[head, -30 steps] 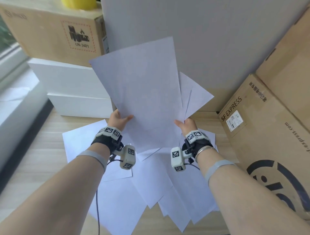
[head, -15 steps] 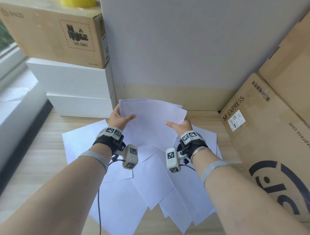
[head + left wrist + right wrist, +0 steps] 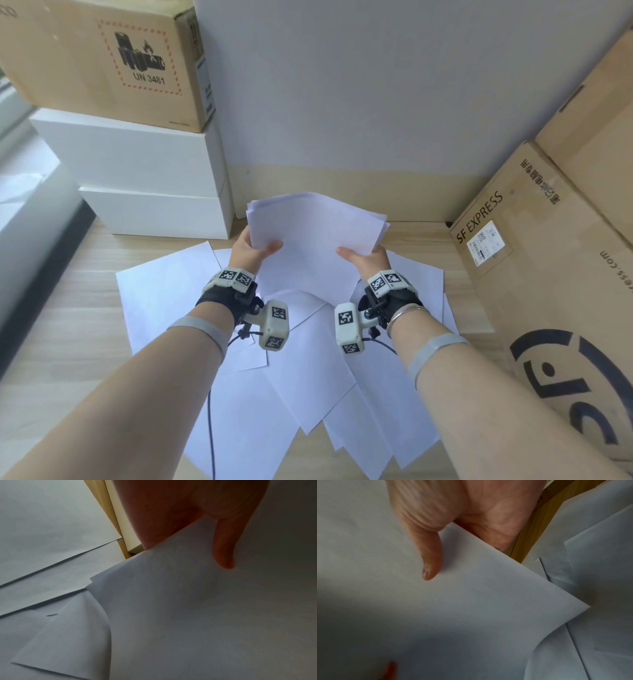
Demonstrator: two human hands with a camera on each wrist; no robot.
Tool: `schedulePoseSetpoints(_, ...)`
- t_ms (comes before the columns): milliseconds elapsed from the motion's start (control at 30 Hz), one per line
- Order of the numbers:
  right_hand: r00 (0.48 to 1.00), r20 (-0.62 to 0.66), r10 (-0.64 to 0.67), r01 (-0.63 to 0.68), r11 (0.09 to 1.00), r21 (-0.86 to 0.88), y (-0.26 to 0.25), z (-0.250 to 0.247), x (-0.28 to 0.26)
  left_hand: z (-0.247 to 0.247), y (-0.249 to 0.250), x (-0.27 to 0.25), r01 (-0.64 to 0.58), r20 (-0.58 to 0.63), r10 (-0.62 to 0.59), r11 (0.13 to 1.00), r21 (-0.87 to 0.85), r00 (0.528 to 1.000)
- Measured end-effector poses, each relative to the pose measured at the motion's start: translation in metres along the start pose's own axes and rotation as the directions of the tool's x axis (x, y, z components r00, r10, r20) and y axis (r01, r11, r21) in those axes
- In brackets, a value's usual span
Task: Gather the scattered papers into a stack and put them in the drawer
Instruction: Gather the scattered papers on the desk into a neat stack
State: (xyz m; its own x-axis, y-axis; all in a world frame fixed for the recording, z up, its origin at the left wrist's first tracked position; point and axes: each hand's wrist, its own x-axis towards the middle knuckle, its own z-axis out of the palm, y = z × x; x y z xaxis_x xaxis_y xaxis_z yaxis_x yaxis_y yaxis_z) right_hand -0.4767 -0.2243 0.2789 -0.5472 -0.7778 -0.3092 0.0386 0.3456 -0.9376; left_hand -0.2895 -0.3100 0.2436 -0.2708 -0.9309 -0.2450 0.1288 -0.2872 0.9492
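Note:
I hold a small bundle of white sheets (image 3: pixel 315 236) low over the wooden floor, tilted away from me. My left hand (image 3: pixel 255 248) grips its left edge, thumb on top (image 3: pixel 224 555). My right hand (image 3: pixel 364 255) grips the right edge the same way, thumb (image 3: pixel 430 563) pressed on the top sheet (image 3: pixel 471 601). Several more white papers (image 3: pixel 308 377) lie scattered and overlapping on the floor beneath and in front of my wrists. The fingers under the bundle are hidden. No drawer is in view.
Two white boxes (image 3: pixel 137 178) with a brown UN 3481 carton (image 3: pixel 102 58) on top stand at the left. A large SF Express carton (image 3: pixel 548 274) leans at the right. A grey wall (image 3: pixel 376 85) closes the back; wooden floor (image 3: pixel 51 325) shows at the left.
The bundle, raised upright a second ago, has been lowered and tipped forward toward the floor. Both hands kept their grip and stayed near the same place.

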Motion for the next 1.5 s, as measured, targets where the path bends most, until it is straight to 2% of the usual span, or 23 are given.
schedulePoseSetpoints(100, 0.999, 0.026, -0.019, 0.019, 1.000, 0.009, -0.001, -0.005, 0.001, -0.001, 0.004, 0.002, 0.029, 0.011, -0.029, 0.999, -0.013, 1.000)
schedulePoseSetpoints(167, 1.000, 0.028, -0.015, 0.015, 1.000, 0.000, 0.003, -0.007, 0.001, -0.004, 0.000, 0.002, 0.077, 0.012, -0.078, 0.996, 0.040, 0.997)
schedulePoseSetpoints(300, 0.997, 0.059, 0.058, -0.050, 0.991, -0.126, 0.014, -0.002, 0.001, -0.005, -0.013, -0.002, 0.095, 0.071, -0.108, 0.981, 0.168, 0.992)
schedulePoseSetpoints(333, 0.996, 0.059, 0.066, -0.056, 0.986, -0.155, 0.016, 0.001, 0.002, -0.002, -0.013, -0.006, 0.113, 0.063, -0.130, 0.968, 0.226, 0.990)
schedulePoseSetpoints(433, 0.998, 0.033, 0.053, -0.046, 0.985, -0.168, 0.020, 0.003, 0.007, 0.002, -0.017, -0.004, 0.188, -0.111, -0.154, 0.864, 0.467, 0.982)
schedulePoseSetpoints(467, 0.999, 0.019, 0.048, -0.045, 0.986, -0.158, 0.021, 0.003, 0.009, 0.001, -0.018, -0.002, 0.186, -0.121, -0.145, 0.855, 0.484, 0.982)
schedulePoseSetpoints(567, 0.999, 0.008, 0.041, -0.039, 0.992, -0.117, 0.023, -0.002, 0.013, -0.005, -0.016, 0.002, 0.133, -0.083, -0.107, 0.891, 0.434, 0.991)
schedulePoseSetpoints(667, 0.995, 0.059, 0.079, -0.069, 0.986, -0.155, 0.031, -0.001, 0.012, -0.014, -0.026, 0.003, 0.181, -0.058, -0.172, 0.915, 0.361, 0.983)
schedulePoseSetpoints(733, 0.989, 0.068, 0.131, -0.111, 0.964, -0.243, 0.043, 0.003, 0.012, -0.012, -0.034, 0.002, 0.229, -0.051, -0.234, 0.849, 0.476, 0.971)
schedulePoseSetpoints(800, 0.984, 0.034, 0.175, -0.157, 0.940, -0.304, 0.055, 0.007, 0.017, -0.008, -0.039, 0.001, 0.234, -0.076, -0.234, 0.782, 0.577, 0.969)
schedulePoseSetpoints(833, 0.983, 0.012, 0.186, -0.173, 0.936, -0.308, 0.058, 0.008, 0.019, -0.006, -0.038, 0.001, 0.232, -0.094, -0.219, 0.783, 0.577, 0.971)
schedulePoseSetpoints(1000, 0.992, -0.024, 0.127, -0.129, 0.947, -0.295, 0.052, 0.010, 0.025, 0.002, -0.030, 0.007, 0.174, -0.129, -0.122, 0.802, 0.572, 0.984)
schedulePoseSetpoints(1200, 0.999, -0.006, 0.052, -0.051, 0.946, -0.320, 0.050, 0.010, 0.034, 0.006, -0.025, 0.008, 0.145, -0.118, -0.100, 0.862, 0.486, 0.988)
schedulePoseSetpoints(1300, 0.999, 0.033, 0.024, -0.010, 0.932, -0.362, 0.049, 0.006, 0.036, 0.008, -0.023, 0.006, 0.173, -0.097, -0.144, 0.872, 0.459, 0.985)
schedulePoseSetpoints(1500, 0.979, 0.124, 0.164, -0.088, 0.877, -0.472, 0.072, -0.008, 0.035, 0.006, -0.040, -0.008, 0.297, -0.103, -0.289, 0.783, 0.546, 0.952)
